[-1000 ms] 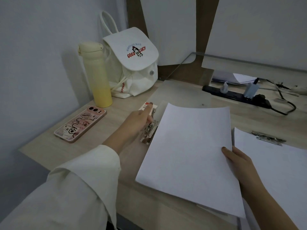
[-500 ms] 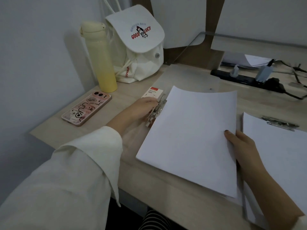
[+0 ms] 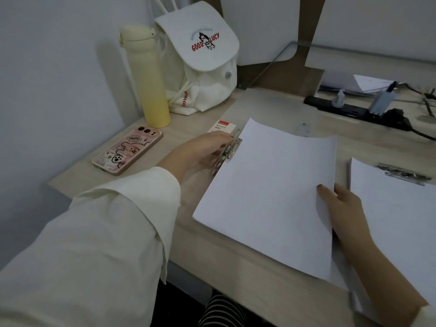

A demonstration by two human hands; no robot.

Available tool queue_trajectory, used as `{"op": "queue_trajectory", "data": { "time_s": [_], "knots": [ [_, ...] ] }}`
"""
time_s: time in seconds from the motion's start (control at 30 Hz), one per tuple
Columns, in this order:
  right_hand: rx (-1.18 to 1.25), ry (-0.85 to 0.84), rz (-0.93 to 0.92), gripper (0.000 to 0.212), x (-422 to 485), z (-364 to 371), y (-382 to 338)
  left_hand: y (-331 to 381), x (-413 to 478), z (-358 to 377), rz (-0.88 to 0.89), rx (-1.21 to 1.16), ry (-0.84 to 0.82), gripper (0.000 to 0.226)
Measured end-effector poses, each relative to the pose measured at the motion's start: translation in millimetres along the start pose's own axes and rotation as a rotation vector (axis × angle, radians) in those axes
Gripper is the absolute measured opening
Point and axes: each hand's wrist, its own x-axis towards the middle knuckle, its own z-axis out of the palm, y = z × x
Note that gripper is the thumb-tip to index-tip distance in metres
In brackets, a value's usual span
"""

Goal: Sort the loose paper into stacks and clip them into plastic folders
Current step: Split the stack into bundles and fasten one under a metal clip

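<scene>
Two grips clamped, left hand (image 3: 200,152) on clip (image 3: 227,153) running near-to-far, right hand (image 3: 342,206) on paper (image 3: 271,197)

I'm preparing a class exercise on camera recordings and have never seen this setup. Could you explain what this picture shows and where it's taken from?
No machine here: a person works with bare hands, and one head-worn camera looks down at a wooden desk. The left hand pinches the metal clip of a clear plastic folder; the right hand holds the edge of a paper stack lying on it. Another clipped stack lies to the right. Behind sit a phone, a yellow bottle, a white backpack and a power strip.
</scene>
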Motion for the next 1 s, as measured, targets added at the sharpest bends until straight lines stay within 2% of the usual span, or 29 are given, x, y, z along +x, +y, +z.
{"op": "queue_trajectory", "data": {
  "time_s": [0.13,0.17,0.3,0.37,0.43,0.53,0.73,1.0],
  "knots": [
    [0.012,-0.008,0.018,0.039,-1,0,-1,-3,2,-6,-0.021,-0.121,0.016,0.011],
    [0.016,-0.009,0.013,0.040,-1,0,0,-4,2,-8,-0.023,-0.153,0.023,0.017],
    [0.034,-0.017,0.021,0.026,-1,-2,0,-9,3,-16,-0.020,-0.239,-0.018,0.024],
    [0.039,-0.027,0.023,0.026,-1,-3,-1,-12,0,-19,-0.023,-0.260,-0.049,0.024],
    [0.041,-0.035,0.025,0.026,-1,-4,-1,-16,-5,-23,-0.030,-0.221,-0.059,0.026],
    [0.053,-0.032,0.023,0.020,-2,-4,-2,-20,-12,-29,-0.087,-0.083,-0.076,0.042],
    [0.037,-0.030,0.020,0.021,-2,-3,-1,-19,-21,-29,-0.213,0.103,-0.122,0.063],
    [0.033,-0.031,0.004,0.020,-1,-3,0,-28,-18,-28,-0.213,0.080,-0.113,0.075]
  ]
}}
